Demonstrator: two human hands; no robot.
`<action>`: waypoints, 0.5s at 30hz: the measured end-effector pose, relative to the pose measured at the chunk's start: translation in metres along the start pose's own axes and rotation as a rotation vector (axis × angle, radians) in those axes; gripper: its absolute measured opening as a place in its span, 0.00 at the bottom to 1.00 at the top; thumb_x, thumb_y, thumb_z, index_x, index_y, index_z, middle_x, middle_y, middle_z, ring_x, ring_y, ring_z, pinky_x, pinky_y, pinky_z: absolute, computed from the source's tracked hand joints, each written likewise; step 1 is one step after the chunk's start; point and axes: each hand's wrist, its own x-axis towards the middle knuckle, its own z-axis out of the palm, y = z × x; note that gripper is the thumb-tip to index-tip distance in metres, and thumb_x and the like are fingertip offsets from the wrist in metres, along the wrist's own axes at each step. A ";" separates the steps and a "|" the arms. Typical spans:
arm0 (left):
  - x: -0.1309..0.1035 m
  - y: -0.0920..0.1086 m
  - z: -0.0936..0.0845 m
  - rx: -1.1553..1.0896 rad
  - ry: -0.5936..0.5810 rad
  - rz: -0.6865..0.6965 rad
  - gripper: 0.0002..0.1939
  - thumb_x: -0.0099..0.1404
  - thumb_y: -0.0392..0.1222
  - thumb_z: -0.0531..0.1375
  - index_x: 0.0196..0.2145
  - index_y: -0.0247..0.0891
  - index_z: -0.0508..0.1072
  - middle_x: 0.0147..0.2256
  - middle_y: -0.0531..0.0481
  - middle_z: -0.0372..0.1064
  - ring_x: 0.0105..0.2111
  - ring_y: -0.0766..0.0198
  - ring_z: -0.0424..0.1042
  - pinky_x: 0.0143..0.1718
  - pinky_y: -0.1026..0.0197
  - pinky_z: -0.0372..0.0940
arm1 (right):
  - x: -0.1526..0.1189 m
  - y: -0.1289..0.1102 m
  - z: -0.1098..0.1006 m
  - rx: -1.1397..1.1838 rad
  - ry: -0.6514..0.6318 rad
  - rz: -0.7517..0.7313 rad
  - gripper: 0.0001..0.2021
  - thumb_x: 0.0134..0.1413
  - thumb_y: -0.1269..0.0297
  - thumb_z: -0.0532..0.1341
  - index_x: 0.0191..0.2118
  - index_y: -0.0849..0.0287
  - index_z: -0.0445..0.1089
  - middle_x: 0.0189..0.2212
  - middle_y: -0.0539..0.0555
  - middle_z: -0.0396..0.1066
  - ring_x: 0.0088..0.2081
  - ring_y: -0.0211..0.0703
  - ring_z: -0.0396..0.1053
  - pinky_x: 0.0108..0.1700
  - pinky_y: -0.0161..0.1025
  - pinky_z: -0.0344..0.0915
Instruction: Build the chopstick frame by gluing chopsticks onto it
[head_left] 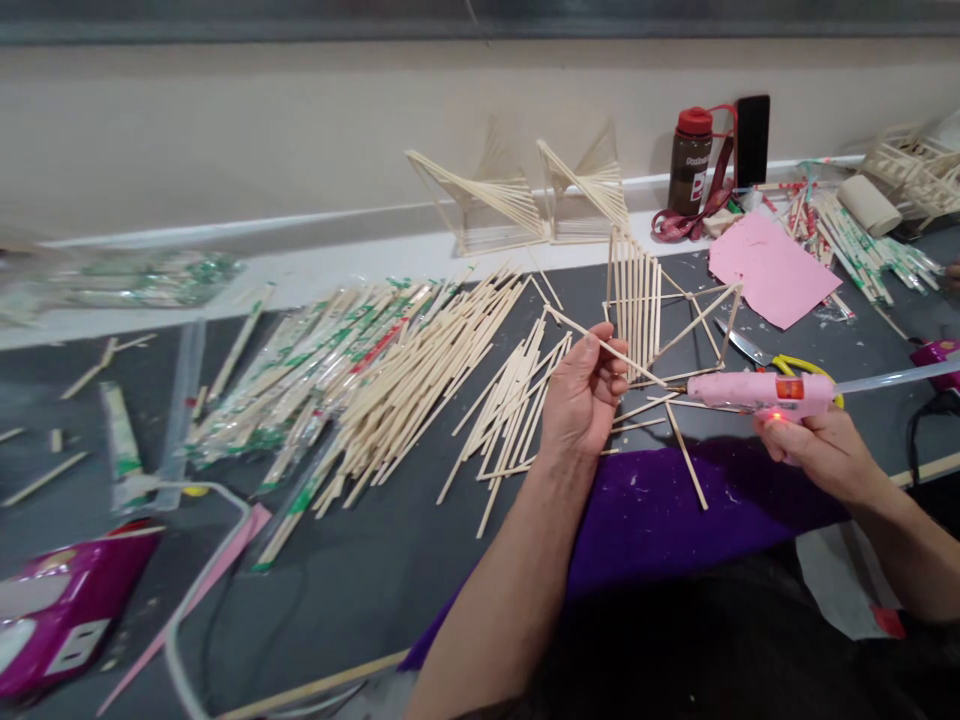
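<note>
My left hand (581,395) pinches a thin wooden stick (636,366), which slants down to the right. At the stick's right end is the nozzle of a pink hot glue gun (739,390); whether they touch I cannot tell. My right hand (821,445) is wrapped round the gun's handle, where a red light glows. A long clear glue stick (892,379) juts from its back. Just beyond my hands stands a frame of joined sticks (637,290), partly hidden by my left hand. Loose sticks (517,400) lie left of my left hand.
Two stick structures (502,195) stand by the wall. A bottle (690,165), phone (752,140), pink sheet (776,270) and scissors (750,348) are at right. Wrapped chopsticks (300,350) and a large stick pile (427,385) lie left. Purple cloth (675,510) covers the near edge.
</note>
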 end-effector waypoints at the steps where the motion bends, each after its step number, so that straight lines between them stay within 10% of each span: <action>1: 0.000 0.000 0.000 0.003 0.001 -0.001 0.04 0.62 0.39 0.66 0.31 0.37 0.79 0.26 0.51 0.75 0.20 0.76 0.68 0.18 0.73 0.58 | 0.000 0.000 -0.001 0.005 -0.005 -0.002 0.23 0.59 0.50 0.58 0.17 0.56 0.65 0.16 0.52 0.65 0.22 0.38 0.61 0.25 0.37 0.57; 15: 0.000 0.001 0.002 0.007 0.023 -0.020 0.05 0.64 0.39 0.65 0.31 0.37 0.78 0.26 0.52 0.75 0.19 0.77 0.67 0.17 0.74 0.57 | 0.003 0.000 0.001 0.066 -0.001 -0.006 0.25 0.60 0.46 0.58 0.18 0.56 0.66 0.16 0.51 0.65 0.21 0.38 0.61 0.24 0.37 0.56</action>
